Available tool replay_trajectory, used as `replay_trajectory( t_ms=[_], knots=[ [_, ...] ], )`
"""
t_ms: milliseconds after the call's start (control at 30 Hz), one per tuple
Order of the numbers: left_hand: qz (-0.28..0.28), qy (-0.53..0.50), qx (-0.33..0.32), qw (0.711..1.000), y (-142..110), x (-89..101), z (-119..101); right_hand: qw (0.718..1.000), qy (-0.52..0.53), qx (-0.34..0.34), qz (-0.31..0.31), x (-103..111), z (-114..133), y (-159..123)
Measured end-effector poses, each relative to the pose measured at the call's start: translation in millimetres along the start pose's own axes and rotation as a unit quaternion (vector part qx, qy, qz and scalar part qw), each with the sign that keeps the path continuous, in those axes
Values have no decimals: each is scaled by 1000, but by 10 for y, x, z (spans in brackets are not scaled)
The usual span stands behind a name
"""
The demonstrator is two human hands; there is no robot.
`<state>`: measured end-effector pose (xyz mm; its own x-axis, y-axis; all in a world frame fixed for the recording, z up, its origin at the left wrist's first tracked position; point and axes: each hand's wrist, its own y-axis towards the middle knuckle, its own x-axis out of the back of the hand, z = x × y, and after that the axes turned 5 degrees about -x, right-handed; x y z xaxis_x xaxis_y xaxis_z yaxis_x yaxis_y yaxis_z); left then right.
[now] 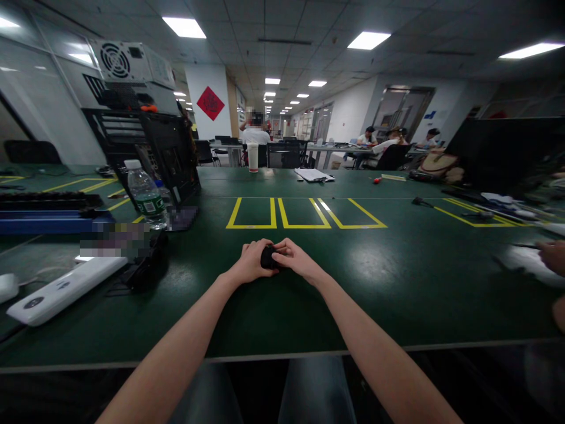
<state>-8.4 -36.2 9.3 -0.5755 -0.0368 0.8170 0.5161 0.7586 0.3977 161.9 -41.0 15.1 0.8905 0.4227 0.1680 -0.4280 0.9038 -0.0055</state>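
Note:
Both of my hands meet around a small black object (267, 257) low over the green table (309, 306). Its kind does not show; it is dark, compact and partly covered by my fingers. My left hand (252, 261) wraps it from the left, with the thumb below and the fingers over the top. From the right, my right hand (296, 258) grips the same object between thumb and fingers. Just beyond my hands, yellow tape outlines (304, 226) mark the tabletop.
On the left stand a water bottle (148, 197), an open computer case (165, 153) with a power supply (132, 62) on top, and a white power strip (66, 291). A white cup (253, 158) and a clipboard (314, 175) are farther back. Another person's hand (552, 256) is at right.

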Motion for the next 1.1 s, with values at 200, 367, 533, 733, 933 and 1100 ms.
replay_trajectory(
  t_ms=[200, 367, 533, 733, 933, 1100],
  knots=[
    [-1, 4, -6, 1000, -3, -3, 8, 1000, -3, -20, -24, -16, -29, 33],
    [5, 4, -8, 1000, -14, 24, -3, 999, -20, -31, -8, 10, -12, 19],
    [1, 3, -13, 1000, -11, 7, 15, 1000, -9, 5, 22, 20, 5, -12],
    [-4, 13, -15, 1000, 5, -19, 27, 1000, 9, -4, -4, -20, -49, 37],
    [-1, 5, -17, 1000, -8, -3, 20, 999, -6, -32, -21, -6, -54, 50],
    [2, 5, -13, 1000, -9, 13, 0, 1000, -17, -4, 9, 20, -37, 26]
  ],
)
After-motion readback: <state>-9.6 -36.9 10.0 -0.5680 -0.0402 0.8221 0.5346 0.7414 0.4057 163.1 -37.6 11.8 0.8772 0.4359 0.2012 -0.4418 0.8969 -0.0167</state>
